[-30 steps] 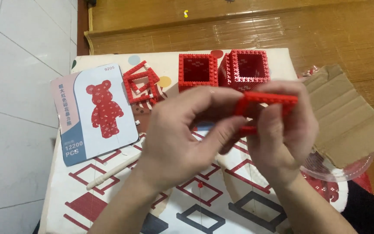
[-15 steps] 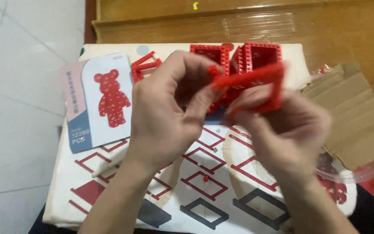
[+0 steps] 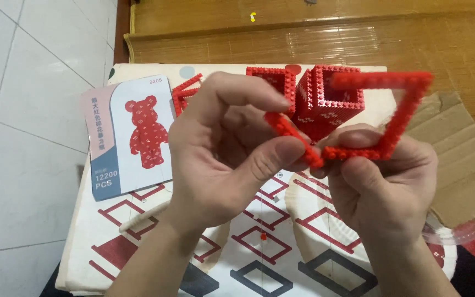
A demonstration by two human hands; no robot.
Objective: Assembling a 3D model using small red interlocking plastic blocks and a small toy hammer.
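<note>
Both my hands hold up a thin square frame of small red bricks (image 3: 399, 113) above a low table. My left hand (image 3: 221, 148) pinches its left side between thumb and fingers. My right hand (image 3: 383, 181) grips the bottom edge near the lower left corner. Behind the frame, two hollow red brick boxes (image 3: 325, 107) stand on the table, partly hidden by my fingers.
A patterned cloth (image 3: 259, 242) covers the table. An instruction card with a red bear picture (image 3: 130, 135) lies at the left. Loose red frame pieces (image 3: 185, 91) lie by it. Cardboard (image 3: 468, 159) and a clear plastic container (image 3: 463, 234) sit at the right. A wooden step (image 3: 303, 33) runs behind.
The red frame has been raised and turned from nearly edge-on to face the camera, showing its open square. My hands moved closer to the camera.
</note>
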